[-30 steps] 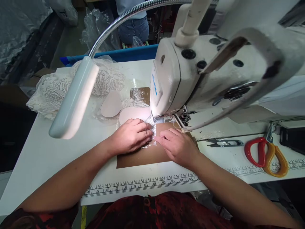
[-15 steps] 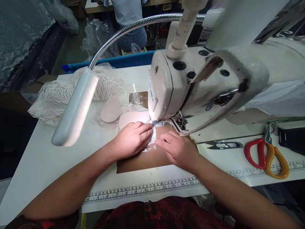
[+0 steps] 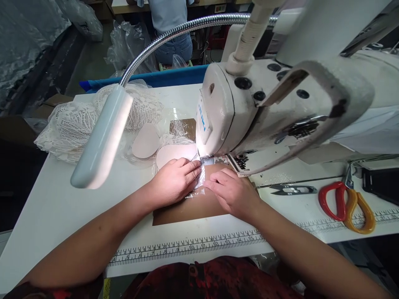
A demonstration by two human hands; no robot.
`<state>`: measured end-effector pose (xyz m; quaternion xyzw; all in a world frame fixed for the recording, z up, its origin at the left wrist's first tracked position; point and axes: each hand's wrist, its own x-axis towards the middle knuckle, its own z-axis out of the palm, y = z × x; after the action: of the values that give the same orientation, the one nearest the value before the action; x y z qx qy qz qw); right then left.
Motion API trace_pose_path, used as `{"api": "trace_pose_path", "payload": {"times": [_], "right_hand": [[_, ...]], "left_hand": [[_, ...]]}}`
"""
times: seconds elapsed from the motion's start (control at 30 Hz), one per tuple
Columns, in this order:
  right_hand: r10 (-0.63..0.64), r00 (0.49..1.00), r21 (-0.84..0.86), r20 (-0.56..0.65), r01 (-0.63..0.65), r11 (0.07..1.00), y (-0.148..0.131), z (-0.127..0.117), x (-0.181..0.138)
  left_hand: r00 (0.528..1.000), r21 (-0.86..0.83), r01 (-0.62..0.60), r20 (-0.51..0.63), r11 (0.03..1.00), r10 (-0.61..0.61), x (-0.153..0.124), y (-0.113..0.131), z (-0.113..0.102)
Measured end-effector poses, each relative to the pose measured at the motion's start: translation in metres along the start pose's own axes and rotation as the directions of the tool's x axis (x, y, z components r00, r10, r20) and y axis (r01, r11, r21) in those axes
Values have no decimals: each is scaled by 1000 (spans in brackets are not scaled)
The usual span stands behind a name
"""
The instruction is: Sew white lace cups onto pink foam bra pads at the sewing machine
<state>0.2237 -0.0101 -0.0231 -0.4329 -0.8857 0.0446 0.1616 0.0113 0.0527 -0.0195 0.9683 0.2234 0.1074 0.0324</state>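
Note:
My left hand [image 3: 174, 182] lies on a white lace piece [image 3: 201, 176], its fingers stretched out flat and pressing it down near the needle area of a sewing machine [image 3: 218, 108]. The thumb side is mostly hidden. My right hand [image 3: 233, 191] is closed, with thumb and forefinger pinched at the near right edge of the lace. Both hands rest over a brown plate [image 3: 187, 214] on the white table. A smooth pale cup-shaped piece [image 3: 174, 155] lies just beyond my left fingers, with lace around it. The machine head hides the needle.
A lamp [image 3: 102, 137] on a bendable neck hangs at the left. Behind it are bunched white lace [image 3: 71, 128] and another pale cup piece [image 3: 146, 141]. Thread snips [image 3: 293, 189] and scissors [image 3: 333, 201] lie right. A ruler strip [image 3: 187, 249] runs along the front. A person [image 3: 170, 25] sits beyond.
The view has shifted slightly, so the machine head and lamp appear a little farther right. Both hands stay in nearly the same place on the lace.

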Motion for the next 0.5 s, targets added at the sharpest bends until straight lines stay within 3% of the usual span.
{"api": "trace_pose_path", "payload": {"times": [0.17,0.5], "right_hand": [[36,999,-29,1,-36,999,2,0,3],[266,960,-71,89,-260,963,3,4,13]], "left_hand": [[1000,-6,7,13,1000,-7,1,-2,-2],[999,20,44,-12,999,-44,1,-8,0]]}}
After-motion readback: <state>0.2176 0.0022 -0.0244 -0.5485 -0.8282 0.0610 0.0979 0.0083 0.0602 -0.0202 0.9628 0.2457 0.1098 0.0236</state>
